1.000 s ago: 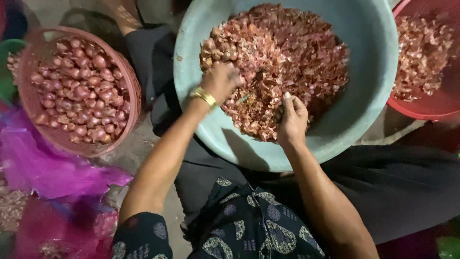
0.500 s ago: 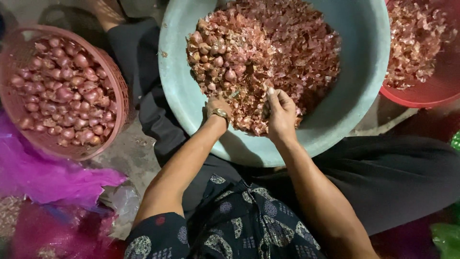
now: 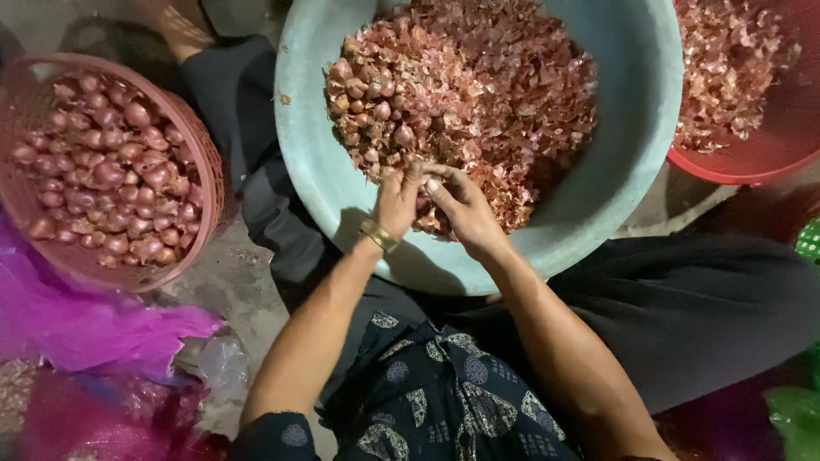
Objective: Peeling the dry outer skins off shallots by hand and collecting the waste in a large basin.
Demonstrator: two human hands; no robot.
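Observation:
A wide pale-blue basin (image 3: 325,171) holds a heap of shallots and loose reddish skins (image 3: 478,94). Both my hands meet over its near side. My left hand (image 3: 397,198), with a gold watch on the wrist, and my right hand (image 3: 461,205) have their fingertips together, pinching something small that the fingers hide; it looks like a shallot from the heap.
A pink woven basket (image 3: 209,183) of peeled shallots stands at the left. A red basket (image 3: 769,158) with skins is at the upper right. Magenta plastic bags (image 3: 85,324) lie at the lower left. Dark trousered legs frame the basin; a green thing (image 3: 794,410) sits lower right.
My hands have come together from apart and drawn back to the basin's near side. The view has shifted so the basin sits higher in frame.

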